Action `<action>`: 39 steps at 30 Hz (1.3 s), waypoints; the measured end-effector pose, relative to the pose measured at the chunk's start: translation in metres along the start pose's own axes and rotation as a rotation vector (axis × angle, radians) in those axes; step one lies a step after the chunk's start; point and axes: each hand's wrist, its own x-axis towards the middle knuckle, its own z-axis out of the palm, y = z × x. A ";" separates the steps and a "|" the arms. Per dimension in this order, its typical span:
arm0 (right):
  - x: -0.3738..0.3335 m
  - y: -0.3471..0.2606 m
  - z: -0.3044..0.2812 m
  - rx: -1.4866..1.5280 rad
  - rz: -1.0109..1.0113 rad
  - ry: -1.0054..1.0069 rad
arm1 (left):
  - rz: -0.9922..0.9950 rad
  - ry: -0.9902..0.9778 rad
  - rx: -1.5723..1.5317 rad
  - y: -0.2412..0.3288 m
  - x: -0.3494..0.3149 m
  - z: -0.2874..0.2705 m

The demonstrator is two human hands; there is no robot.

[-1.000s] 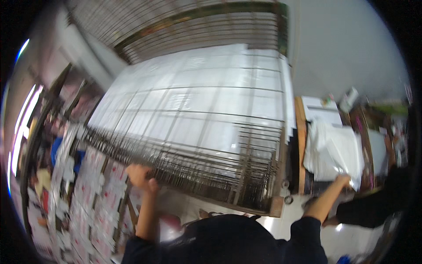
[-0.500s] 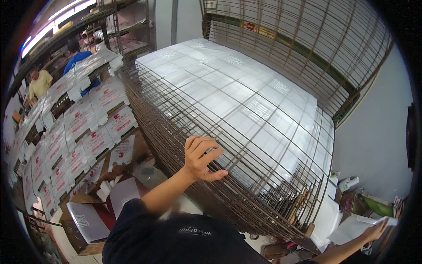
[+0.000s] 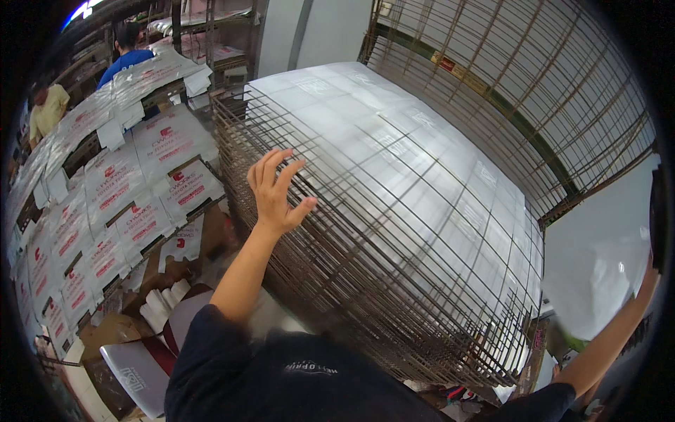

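My left hand (image 3: 273, 197) is over the near left edge of a stack of wire drying racks (image 3: 330, 288). Its fingers are spread and slightly bent, the thumb apart, with nothing seen in them; whether the fingertips touch the rods is hard to tell. Large white sheets (image 3: 337, 105) with faint printed patterns lie under the top wires. At the far right, my right arm is stretched up, and my right hand (image 3: 651, 264) is partly lost in the dark rim. A glossy white sheet (image 3: 587, 288) hangs from it, blurred, in front of the wall.
Raised wire racks (image 3: 506, 70) stand behind the white sheets. To the left are piled grey-white printed cardboard blanks (image 3: 133, 183) with red lettering. An opened carton (image 3: 116, 334) and a silver-grey box panel (image 3: 137, 376) are low left. Two people, in blue (image 3: 126, 63) and yellow (image 3: 48, 112), are beyond.
My right hand has swung up from low right, raising the white sheet with it. My left hand has shifted up and left along the rack edge. The view has turned.
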 end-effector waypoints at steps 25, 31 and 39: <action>0.029 -0.162 0.350 0.539 -0.176 -0.581 | 0.097 0.115 -0.108 -0.107 -0.030 0.053; -0.001 -0.002 0.366 0.664 0.226 -0.567 | 0.124 0.189 -0.111 -0.115 -0.032 0.057; -0.109 0.129 0.395 0.376 0.622 -0.531 | 0.134 0.211 -0.119 -0.120 -0.033 0.058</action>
